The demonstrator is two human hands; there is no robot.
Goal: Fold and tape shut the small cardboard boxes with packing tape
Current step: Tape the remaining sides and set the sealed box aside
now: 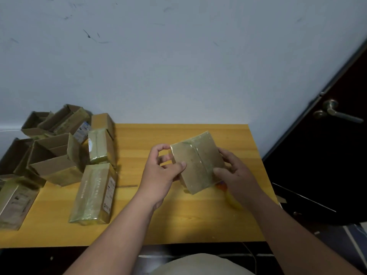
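Holding a small taped cardboard box (pixel 197 162) above the right half of the yellow wooden table (pixel 178 215), both hands close on it: the left hand (pixel 158 175) pinches its left edge with thumb on top, the right hand (pixel 236 175) wraps its right side (glossy tape covers the seam). Taped boxes (pixel 95 193) and open-flapped boxes (pixel 53 155) crowd the table's left end.

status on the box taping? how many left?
Done: at least three taped boxes lie at the table's left. In hand: left hand and right hand hold a taped box. Left: several open boxes at far left; exact count unclear.
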